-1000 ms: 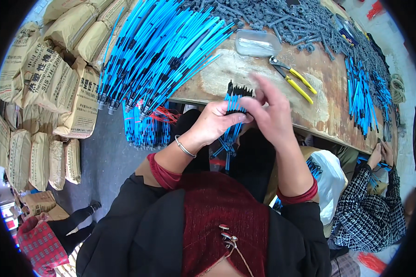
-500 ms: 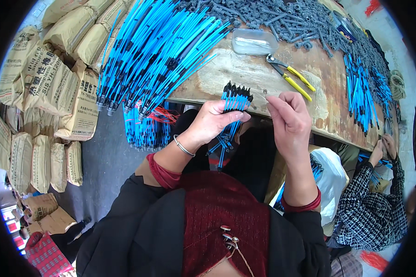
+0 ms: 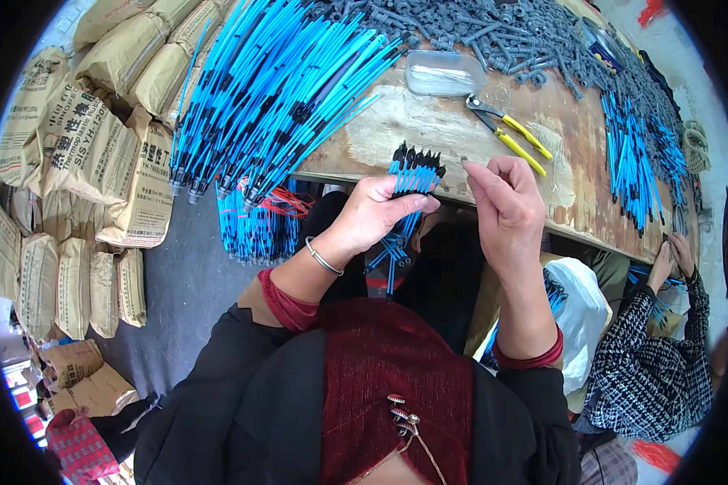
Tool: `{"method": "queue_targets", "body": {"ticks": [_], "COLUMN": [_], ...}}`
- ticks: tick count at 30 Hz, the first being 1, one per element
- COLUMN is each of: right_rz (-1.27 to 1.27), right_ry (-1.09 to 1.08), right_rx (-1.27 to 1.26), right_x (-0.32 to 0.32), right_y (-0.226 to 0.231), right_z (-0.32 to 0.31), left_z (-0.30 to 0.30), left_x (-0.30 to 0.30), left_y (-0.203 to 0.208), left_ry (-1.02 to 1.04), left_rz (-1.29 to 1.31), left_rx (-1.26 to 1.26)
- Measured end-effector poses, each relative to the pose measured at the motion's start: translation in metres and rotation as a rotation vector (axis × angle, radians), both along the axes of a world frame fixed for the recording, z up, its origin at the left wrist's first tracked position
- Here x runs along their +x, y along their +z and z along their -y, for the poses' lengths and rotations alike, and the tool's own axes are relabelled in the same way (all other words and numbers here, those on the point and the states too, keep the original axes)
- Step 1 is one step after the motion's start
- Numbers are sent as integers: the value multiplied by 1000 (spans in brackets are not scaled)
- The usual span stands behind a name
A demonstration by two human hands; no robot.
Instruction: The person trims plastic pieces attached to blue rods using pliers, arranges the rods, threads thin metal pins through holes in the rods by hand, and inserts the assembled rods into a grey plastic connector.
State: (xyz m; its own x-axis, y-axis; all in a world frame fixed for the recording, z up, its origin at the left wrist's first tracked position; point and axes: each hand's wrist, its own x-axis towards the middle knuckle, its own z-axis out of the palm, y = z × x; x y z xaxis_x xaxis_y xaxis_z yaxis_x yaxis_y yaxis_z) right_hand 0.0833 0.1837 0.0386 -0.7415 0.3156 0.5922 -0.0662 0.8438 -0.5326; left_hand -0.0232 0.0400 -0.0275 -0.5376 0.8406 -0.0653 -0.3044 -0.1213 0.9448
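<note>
My left hand (image 3: 380, 208) is closed around a bundle of blue rods (image 3: 416, 182) with pointed black tips. The tips stick up above my fingers in a row, and the lower ends hang below the hand, in front of my lap. To the right of the bundle, apart from it, my right hand (image 3: 510, 206) is raised with thumb and forefinger pinched together. Whatever lies in that pinch, if anything, is too small to make out. Beyond my right hand, pliers (image 3: 510, 136) with yellow handles lie on the wooden table (image 3: 380, 121).
A large pile of blue rods (image 3: 275, 97) overhangs the table's left edge. Grey plastic parts (image 3: 510, 36) heap along the back, near a clear tray (image 3: 445, 74). More blue rods (image 3: 632, 162) lie at right, by a co-worker's hands (image 3: 673, 257). Paper sacks (image 3: 81, 153) are stacked at left.
My left hand and the bundle have shifted very slightly to the right. My right hand stays pinched in nearly the same place. Red checked cloth at lower left has moved a little.
</note>
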Motion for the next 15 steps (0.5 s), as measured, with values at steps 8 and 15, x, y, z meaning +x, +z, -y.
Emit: {"method": "queue_targets", "body": {"ticks": [8, 15], "right_rz": [16, 5], "right_ry": [24, 125], "right_rx": [-12, -13], "right_x": [-3, -4], "right_y": [2, 1], "right_z": [0, -11], "left_z": [-1, 1], "left_x": [0, -3], "left_y": [1, 0], "left_ry": [-16, -53], "left_rz": [11, 16], "left_rx": [11, 33]}}
